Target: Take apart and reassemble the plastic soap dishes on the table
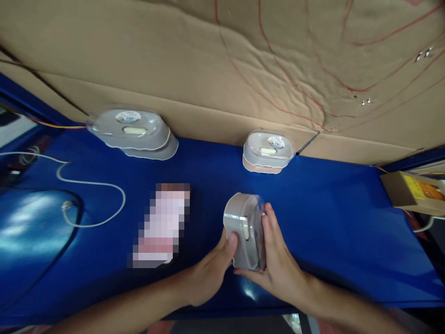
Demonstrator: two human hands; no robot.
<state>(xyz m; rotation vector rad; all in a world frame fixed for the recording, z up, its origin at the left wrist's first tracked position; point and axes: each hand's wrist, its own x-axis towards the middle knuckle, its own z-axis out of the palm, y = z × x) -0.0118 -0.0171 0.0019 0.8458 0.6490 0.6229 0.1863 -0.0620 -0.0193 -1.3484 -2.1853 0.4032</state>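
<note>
Between my two hands is a grey plastic box with a clear lid, tilted on its side above the blue table, its lid facing right. My left hand grips the grey body from the left, thumb across its front side and the other fingers mostly hidden behind. On the other side, my right hand presses against the clear lid with its fingers stretched along it and its thumb under the lower edge. A pale oblong piece shows on the box.
Similar lidded boxes stand at the back left and back centre, against a cardboard wall. A blurred-out phone-shaped object lies left of my hands. A white cable curls at left; a cardboard carton sits at right.
</note>
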